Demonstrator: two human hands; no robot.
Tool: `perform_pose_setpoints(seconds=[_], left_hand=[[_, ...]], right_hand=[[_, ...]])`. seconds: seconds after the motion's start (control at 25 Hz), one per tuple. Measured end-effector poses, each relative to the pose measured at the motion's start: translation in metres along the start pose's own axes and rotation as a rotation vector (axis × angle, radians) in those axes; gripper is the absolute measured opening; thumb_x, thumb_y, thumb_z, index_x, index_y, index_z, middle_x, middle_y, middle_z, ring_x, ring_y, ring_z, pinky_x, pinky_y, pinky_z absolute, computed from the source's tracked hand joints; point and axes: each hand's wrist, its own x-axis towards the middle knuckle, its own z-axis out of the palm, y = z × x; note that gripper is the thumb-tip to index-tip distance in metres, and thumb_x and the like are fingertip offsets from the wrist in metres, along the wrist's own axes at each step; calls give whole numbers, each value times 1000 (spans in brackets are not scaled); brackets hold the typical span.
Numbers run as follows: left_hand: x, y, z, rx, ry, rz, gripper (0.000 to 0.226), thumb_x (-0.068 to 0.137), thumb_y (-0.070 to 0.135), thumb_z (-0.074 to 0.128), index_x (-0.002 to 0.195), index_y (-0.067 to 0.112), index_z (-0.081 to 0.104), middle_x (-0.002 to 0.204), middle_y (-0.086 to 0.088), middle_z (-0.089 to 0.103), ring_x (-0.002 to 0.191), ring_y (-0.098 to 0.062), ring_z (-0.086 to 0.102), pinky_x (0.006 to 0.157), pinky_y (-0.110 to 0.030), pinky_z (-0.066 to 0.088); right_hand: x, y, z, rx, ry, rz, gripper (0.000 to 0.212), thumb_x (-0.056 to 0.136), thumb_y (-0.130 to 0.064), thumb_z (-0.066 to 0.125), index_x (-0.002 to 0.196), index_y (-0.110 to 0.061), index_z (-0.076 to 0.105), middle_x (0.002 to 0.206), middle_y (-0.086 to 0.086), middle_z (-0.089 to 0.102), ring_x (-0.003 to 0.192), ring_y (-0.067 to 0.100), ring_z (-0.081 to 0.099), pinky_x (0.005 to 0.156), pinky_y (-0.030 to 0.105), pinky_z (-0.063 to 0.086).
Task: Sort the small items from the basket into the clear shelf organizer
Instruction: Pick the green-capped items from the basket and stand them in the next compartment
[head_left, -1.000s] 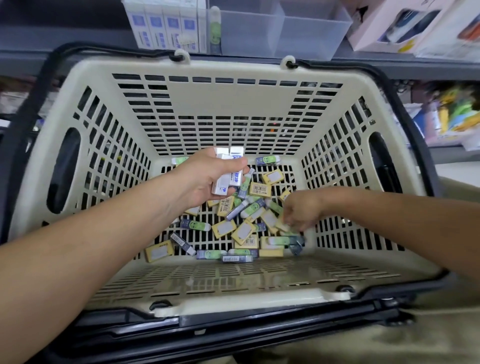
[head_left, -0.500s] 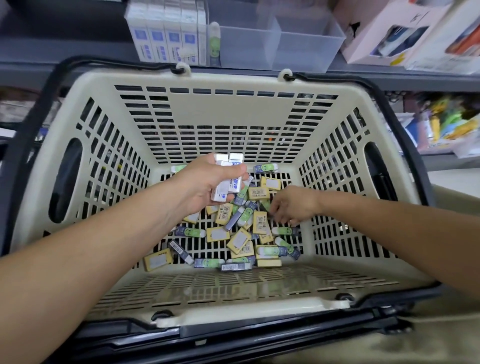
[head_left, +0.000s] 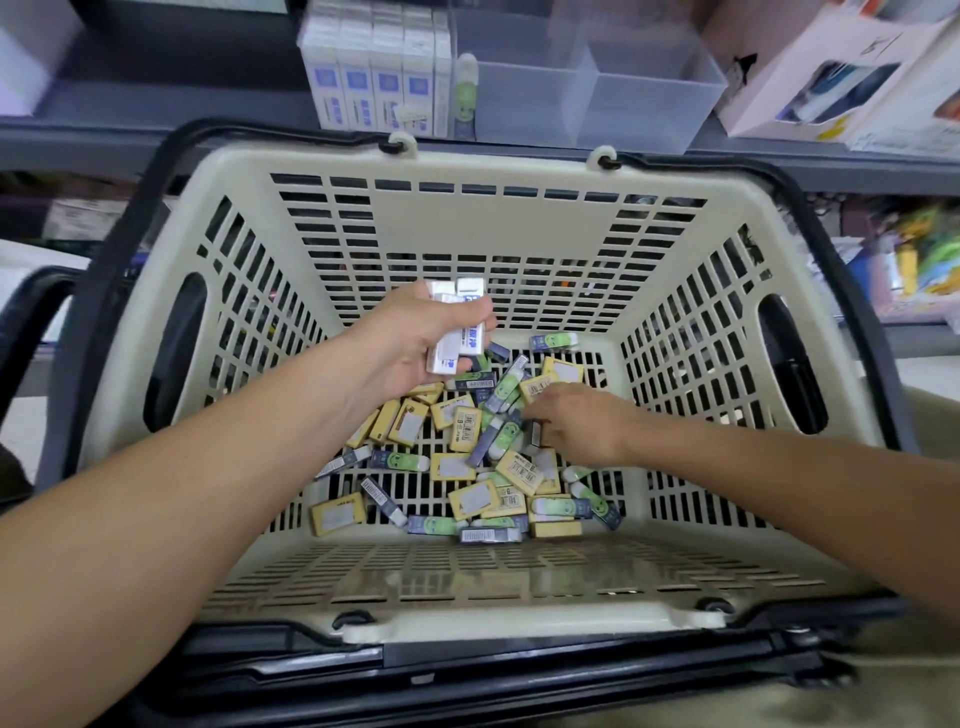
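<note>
Fingertips of right hand (head_left: 576, 421) lay hidden in yellow-and-green eraser pile (head_left: 475, 499); grip unclear. Left hand (head_left: 410, 343) clutched white rectangular erasers (head_left: 460, 335), long axes pointing away.

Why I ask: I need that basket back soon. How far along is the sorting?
Early. Done: a row of white boxes and one green item stand at the clear organizer's left end; its right compartments look empty. In hand: the left hand holds a few white erasers; the right hand reaches into the pile. Left: dozens of yellow and green packs on the basket floor.
</note>
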Motion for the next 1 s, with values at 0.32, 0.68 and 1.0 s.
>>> perform_pose_setpoints(seconds=[0.32, 0.68, 1.0], left_hand=[[1, -1, -1, 9, -1, 0, 23, 83, 17, 68, 101, 16, 54, 65, 5, 72, 56, -7, 67, 43, -19, 49], [2, -4, 1, 21, -3, 0, 18, 84, 16, 68, 94, 18, 54, 64, 5, 71, 55, -8, 66, 48, -21, 51], [4, -4, -2, 11, -7, 6, 17, 84, 16, 67, 94, 17, 53, 63, 5, 71, 54, -7, 66, 49, -21, 52]], right_hand=[[0, -16, 13, 51, -208, -284, 54, 94, 0, 37, 141, -27, 38, 157, -10, 5, 144, 14, 12, 117, 36, 17], [11, 16, 7, -140, 29, -131, 46, 95, -18, 43, 139, -29, 39, 139, 5, 45, 126, 23, 43, 102, 40, 40], [8, -1, 2, -455, 66, -187, 48, 95, -41, 40, 142, -41, 28, 134, 7, 37, 119, 23, 41, 96, 39, 36]])
